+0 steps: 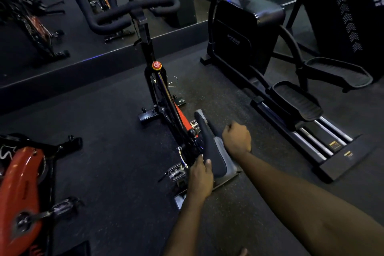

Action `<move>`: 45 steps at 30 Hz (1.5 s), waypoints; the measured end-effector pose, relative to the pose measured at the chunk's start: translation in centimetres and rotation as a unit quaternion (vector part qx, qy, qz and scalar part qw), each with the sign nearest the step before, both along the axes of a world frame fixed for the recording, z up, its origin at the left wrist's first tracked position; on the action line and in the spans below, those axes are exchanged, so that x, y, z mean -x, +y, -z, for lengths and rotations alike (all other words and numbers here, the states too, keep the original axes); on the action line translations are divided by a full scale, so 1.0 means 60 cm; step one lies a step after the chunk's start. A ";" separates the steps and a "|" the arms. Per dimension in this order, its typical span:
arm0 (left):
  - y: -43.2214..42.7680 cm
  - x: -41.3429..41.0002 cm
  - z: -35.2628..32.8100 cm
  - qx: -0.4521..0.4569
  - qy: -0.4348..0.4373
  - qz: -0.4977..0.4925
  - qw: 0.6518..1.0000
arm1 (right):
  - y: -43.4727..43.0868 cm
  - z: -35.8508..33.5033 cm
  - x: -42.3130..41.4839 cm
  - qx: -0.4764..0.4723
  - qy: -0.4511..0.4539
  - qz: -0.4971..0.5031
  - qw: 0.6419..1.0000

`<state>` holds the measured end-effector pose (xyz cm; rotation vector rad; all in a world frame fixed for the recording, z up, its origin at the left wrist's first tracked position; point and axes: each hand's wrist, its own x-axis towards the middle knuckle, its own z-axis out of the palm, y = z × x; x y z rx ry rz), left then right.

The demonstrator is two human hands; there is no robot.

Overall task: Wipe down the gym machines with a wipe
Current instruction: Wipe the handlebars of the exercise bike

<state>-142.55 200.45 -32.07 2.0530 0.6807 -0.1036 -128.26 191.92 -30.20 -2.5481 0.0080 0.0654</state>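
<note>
On a spin bike (164, 93), a person's left hand (200, 176) grips the rear of the saddle (209, 147); the right hand (236, 141), fingers curled, rests against its side, any contents hidden.

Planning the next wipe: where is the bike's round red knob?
Head view, centre: the round red knob sits on the black bike frame, below the black padded handlebars, beyond the black saddle.

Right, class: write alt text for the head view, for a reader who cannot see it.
A person's left hand grips the rear of a spin bike's saddle while the curled right hand rests against its side; an elliptical stands to the right.
</note>
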 end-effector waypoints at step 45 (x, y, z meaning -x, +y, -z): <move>0.607 0.629 -0.314 -0.051 -0.246 -0.250 0.935 | 0.609 -0.246 0.600 -0.413 0.132 -0.497 0.752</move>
